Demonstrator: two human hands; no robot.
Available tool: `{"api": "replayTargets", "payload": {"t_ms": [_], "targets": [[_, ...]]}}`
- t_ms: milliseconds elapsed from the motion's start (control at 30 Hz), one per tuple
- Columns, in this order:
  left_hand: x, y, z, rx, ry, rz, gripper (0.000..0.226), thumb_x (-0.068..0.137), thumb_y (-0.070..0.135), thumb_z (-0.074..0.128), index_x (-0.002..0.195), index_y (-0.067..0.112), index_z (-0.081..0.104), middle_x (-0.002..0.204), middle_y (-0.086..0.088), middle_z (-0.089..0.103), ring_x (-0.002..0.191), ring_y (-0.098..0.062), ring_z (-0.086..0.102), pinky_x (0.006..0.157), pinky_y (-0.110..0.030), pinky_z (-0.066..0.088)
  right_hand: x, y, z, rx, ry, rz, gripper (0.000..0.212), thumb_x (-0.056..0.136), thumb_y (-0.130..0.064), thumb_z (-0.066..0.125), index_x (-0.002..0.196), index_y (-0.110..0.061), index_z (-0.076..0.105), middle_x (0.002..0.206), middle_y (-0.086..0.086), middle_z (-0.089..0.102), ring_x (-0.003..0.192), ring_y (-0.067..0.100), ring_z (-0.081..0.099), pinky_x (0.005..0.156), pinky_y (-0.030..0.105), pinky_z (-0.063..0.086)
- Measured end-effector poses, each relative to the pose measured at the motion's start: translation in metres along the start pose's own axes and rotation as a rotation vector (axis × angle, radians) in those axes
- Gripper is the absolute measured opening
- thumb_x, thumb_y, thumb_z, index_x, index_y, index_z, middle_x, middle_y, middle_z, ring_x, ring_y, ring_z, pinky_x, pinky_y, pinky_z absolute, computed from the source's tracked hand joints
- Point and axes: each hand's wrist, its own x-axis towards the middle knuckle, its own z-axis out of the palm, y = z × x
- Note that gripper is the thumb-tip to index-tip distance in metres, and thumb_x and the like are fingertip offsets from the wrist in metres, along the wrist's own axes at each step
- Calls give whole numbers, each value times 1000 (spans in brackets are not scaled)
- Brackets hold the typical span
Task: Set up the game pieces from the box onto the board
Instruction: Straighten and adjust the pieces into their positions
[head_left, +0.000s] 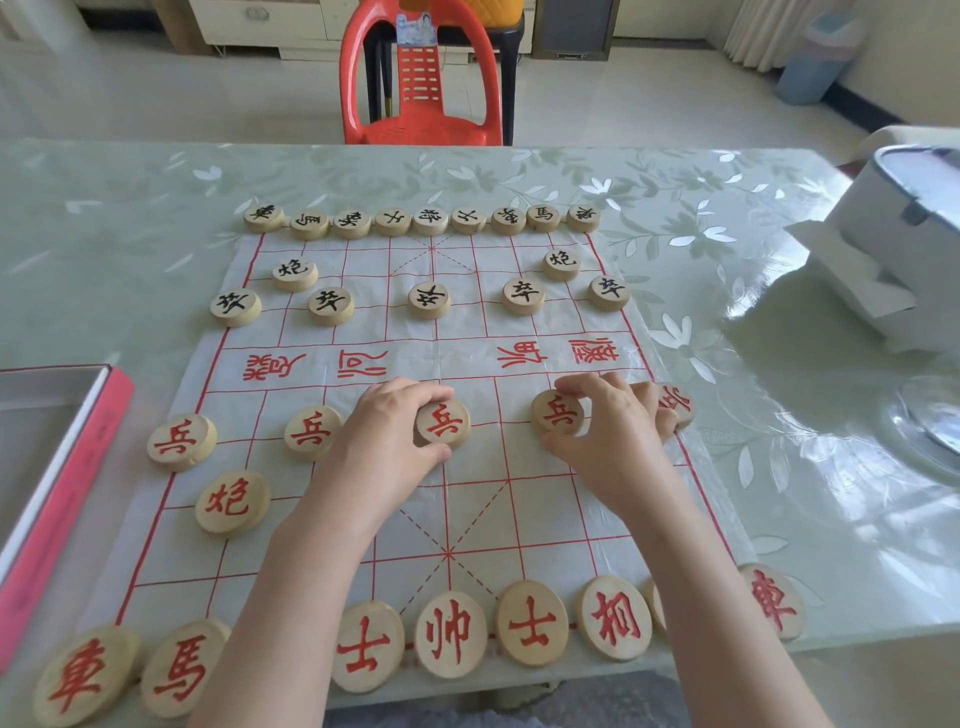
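Setup nears its end on the desk (156, 176). The left hand (384, 441) fingers grip the centre red soldier (443, 423) and the right hand (608, 431) fingers grip its neighbour (558, 413), both on the board (519, 493) by the river. The next move is likely to square them on their crossings. In view are sixteen black pieces (428, 300), five red soldiers and one red cannon (232, 501).

A table (130, 208) under a glossy pale-green floral cover carries a white game-board sheet (467, 499) with a red grid at its middle, an open pink-sided box (62, 467) at its left edge, and a white cardboard carton (857, 280) and a clear glass dish (930, 421) on the right.
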Motion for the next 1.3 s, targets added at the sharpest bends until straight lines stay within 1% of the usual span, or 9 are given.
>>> {"api": "replayTargets", "payload": {"t_ms": [167,333,567,633,733,867,1000,1167,1300], "targets": [[1,12,1,-19,63,47,57,77,28,71,129,29,50,126,9,49,122,-10,38,89,-13,23,1,10,-18,153,58,23,43,81,-35,65,122,-30,55,125,-5,51,120,18,30,94,30,15],[5,44,14,-85,152,180,39,83,19,65,120,24,58,121,9,56,116,-11,46,91,-11,27,2,54,-47,208,244,168,33,85,-23,61,119,-23,59,121,3,58,115,26,42,103,44,33],[2,79,43,-64,121,298,32,83,13,63,114,22,63,117,8,61,113,-11,48,87,-5,21,1,82,-54,265,43,87,62,77,2,56,129,-32,51,129,-5,50,124,16,40,106,29,31],[3,80,44,-61,113,296,32,83,13,62,114,23,63,116,9,61,113,-10,47,86,-5,22,3,83,-51,248,1,80,63,77,0,57,127,-36,52,115,-6,49,122,16,42,102,25,29],[4,75,43,-49,86,267,31,84,17,62,115,24,62,118,8,60,114,-10,47,85,-6,22,7,82,-46,172,23,40,54,77,-4,61,123,-32,56,101,-15,49,114,20,44,101,31,32],[5,69,39,-39,85,234,29,85,18,61,114,25,62,118,10,60,113,-9,47,81,-5,22,11,82,-41,145,106,76,50,74,-28,74,121,-23,58,111,0,53,110,20,42,99,35,34],[4,67,36,-48,85,222,28,86,21,61,113,28,62,118,12,59,114,-8,47,80,-5,23,8,82,-42,180,113,135,58,74,-44,72,125,-22,55,122,-2,49,118,18,37,103,36,35],[2,66,31,-79,77,216,29,87,21,60,115,28,61,120,12,58,117,-8,45,85,-5,22,4,78,-47,174,53,11,49,86,-19,62,132,-25,48,132,-8,47,116,17,38,105,36,33],[1,64,27,-67,66,193,31,87,22,59,118,29,59,123,12,56,119,-7,44,82,-6,22,5,75,-43,148,49,13,47,83,-11,62,128,-23,54,117,-3,57,111,19,40,101,34,34]]}}
